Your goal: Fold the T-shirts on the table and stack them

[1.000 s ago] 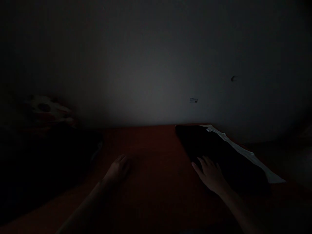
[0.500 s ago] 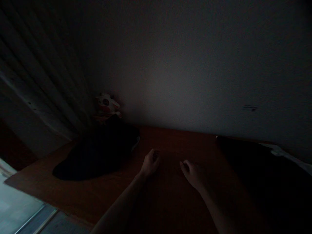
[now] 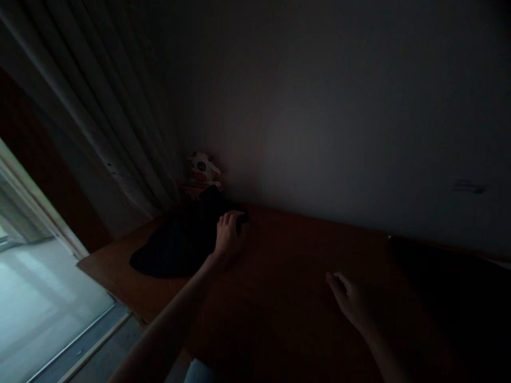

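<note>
A dark piece of cloth point(image 3: 175, 250), perhaps a garment, lies bunched on the left of the brown wooden tabletop point(image 3: 287, 255). Over its right edge is my left hand point(image 3: 229, 234), fingers bent and thumb apart; it appears open, though the room is too dark to tell whether it touches the fabric. My right hand point(image 3: 353, 303) hovers over or rests on the wood at the right, loosely curled, with a gap between thumb and forefinger and nothing visible in it. Another large dark item, likely cloth point(image 3: 447, 298), spreads across the table's right side.
A white and pink cow-like plush toy point(image 3: 203, 167) sits at the back left corner. Beside it hangs a long curtain point(image 3: 115, 122). Behind the table rises a plain wall point(image 3: 311, 122). Brighter floor point(image 3: 43, 298) shows beyond the table's left edge.
My left hand has moved left and away from me to the dark cloth, its fingers spreading. The view has turned left, so the table and toy appear further right. My right hand stays loosely curled.
</note>
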`<state>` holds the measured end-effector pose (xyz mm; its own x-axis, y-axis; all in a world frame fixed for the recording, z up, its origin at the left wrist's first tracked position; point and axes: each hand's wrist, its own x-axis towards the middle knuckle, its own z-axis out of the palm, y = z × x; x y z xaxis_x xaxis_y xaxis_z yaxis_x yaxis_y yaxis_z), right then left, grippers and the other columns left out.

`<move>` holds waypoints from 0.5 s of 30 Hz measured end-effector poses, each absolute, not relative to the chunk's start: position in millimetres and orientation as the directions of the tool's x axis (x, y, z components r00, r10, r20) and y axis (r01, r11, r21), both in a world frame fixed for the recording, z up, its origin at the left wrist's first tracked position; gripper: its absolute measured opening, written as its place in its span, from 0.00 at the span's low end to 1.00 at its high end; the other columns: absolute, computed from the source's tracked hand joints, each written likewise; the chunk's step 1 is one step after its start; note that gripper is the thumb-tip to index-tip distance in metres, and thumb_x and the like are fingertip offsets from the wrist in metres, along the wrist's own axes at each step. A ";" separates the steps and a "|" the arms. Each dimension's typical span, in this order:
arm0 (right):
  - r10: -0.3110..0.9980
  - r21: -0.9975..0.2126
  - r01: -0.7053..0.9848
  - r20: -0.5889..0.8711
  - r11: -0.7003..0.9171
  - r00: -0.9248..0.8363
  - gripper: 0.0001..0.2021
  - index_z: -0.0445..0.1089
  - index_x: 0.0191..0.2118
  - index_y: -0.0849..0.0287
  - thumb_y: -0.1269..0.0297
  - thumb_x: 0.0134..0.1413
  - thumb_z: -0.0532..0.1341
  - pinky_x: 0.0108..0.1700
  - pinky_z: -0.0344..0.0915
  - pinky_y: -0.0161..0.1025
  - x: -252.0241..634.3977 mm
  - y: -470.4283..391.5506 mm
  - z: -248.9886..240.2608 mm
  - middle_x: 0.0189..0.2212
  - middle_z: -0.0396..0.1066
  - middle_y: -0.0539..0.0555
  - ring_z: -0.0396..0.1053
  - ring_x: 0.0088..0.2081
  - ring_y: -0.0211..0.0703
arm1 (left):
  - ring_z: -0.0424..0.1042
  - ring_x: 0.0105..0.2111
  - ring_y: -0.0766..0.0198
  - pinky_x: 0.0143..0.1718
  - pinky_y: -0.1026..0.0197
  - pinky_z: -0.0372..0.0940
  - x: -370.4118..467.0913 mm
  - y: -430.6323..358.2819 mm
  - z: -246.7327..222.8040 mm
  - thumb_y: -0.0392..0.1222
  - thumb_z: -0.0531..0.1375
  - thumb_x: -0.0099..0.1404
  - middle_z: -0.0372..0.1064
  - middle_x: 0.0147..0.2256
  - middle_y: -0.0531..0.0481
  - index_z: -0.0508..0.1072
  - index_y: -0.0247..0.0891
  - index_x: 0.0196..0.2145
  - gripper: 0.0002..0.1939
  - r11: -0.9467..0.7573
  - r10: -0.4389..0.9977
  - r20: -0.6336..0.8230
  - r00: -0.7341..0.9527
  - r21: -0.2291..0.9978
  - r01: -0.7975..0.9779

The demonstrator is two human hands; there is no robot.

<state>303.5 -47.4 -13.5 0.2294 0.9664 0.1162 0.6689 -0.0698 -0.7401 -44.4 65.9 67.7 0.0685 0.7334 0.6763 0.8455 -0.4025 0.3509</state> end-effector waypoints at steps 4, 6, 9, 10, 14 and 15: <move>0.965 -0.741 0.668 0.118 -0.072 0.236 0.26 0.71 0.31 0.50 0.35 0.58 0.49 0.34 0.67 0.43 301.6 -48.7 -8.2 0.27 0.78 0.55 0.76 0.31 0.52 | 0.56 0.64 0.33 0.61 0.34 0.55 -93.7 90.6 116.0 0.54 0.63 0.62 0.55 0.67 0.31 0.60 0.37 0.66 0.39 -0.133 0.807 0.591 0.015 0.158 0.978; 0.966 -0.755 0.652 0.106 -0.077 0.237 0.26 0.71 0.32 0.51 0.35 0.58 0.49 0.35 0.67 0.42 301.4 -48.7 -7.3 0.27 0.77 0.55 0.76 0.31 0.52 | 0.54 0.65 0.26 0.60 0.30 0.55 -112.3 101.8 126.1 0.61 0.67 0.55 0.52 0.68 0.27 0.60 0.37 0.67 0.48 -0.007 0.892 0.448 -0.065 0.158 0.987; 0.970 -0.759 0.646 0.088 -0.082 0.227 0.26 0.71 0.33 0.52 0.35 0.58 0.49 0.36 0.66 0.42 302.9 -47.8 -9.4 0.28 0.77 0.54 0.76 0.32 0.51 | 0.65 0.60 0.29 0.56 0.33 0.61 -129.7 113.2 129.8 0.59 0.66 0.57 0.67 0.61 0.31 0.73 0.42 0.58 0.34 0.092 0.949 0.267 -0.170 0.280 0.956; 0.970 -0.759 0.647 0.093 -0.077 0.225 0.26 0.71 0.33 0.52 0.35 0.58 0.49 0.36 0.66 0.42 303.7 -47.5 -10.6 0.28 0.77 0.54 0.76 0.32 0.51 | 0.69 0.57 0.32 0.55 0.35 0.64 -132.4 115.4 130.5 0.56 0.63 0.61 0.71 0.57 0.32 0.76 0.41 0.55 0.27 0.104 0.948 0.254 -0.192 0.322 0.941; 0.970 -0.777 0.627 0.103 -0.059 0.219 0.26 0.71 0.34 0.53 0.36 0.59 0.49 0.35 0.65 0.41 306.6 -46.8 -14.9 0.27 0.75 0.53 0.74 0.31 0.48 | 0.76 0.51 0.40 0.49 0.44 0.70 -126.0 119.8 143.6 0.46 0.51 0.72 0.76 0.51 0.32 0.73 0.34 0.57 0.23 0.083 0.900 0.355 -0.253 0.430 0.899; 0.970 -0.786 0.615 0.097 -0.062 0.223 0.26 0.72 0.34 0.53 0.35 0.59 0.50 0.35 0.65 0.40 307.3 -46.4 -15.8 0.26 0.75 0.52 0.73 0.30 0.48 | 0.76 0.51 0.43 0.49 0.47 0.70 -119.1 120.4 149.3 0.45 0.48 0.73 0.77 0.51 0.34 0.71 0.34 0.59 0.24 0.062 0.885 0.388 -0.258 0.449 0.891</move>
